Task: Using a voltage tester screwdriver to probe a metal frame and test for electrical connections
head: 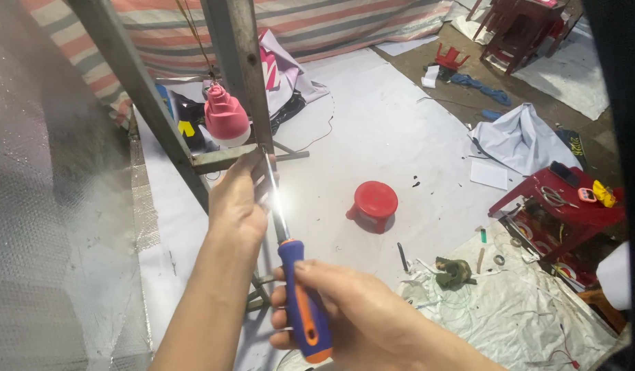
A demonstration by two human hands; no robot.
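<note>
Head cam showed the right hand (pixel 345 312) wrapped tight round the screwdriver (pixel 293 275) handle (blue-orange, rubbery-looking, probably grippy) — stiff shaft, tip up at the metal frame (pixel 236 69), where the left hand (pixel 238 199) pinched the bracket (pixel 224 158).

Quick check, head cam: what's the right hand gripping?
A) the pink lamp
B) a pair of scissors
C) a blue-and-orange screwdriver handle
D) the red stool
C: the right hand is closed around the blue-and-orange handle of the screwdriver, whose shaft runs up to the metal frame where the left hand steadies the tip; the red stool sits on the floor sheet, untouched.
</note>
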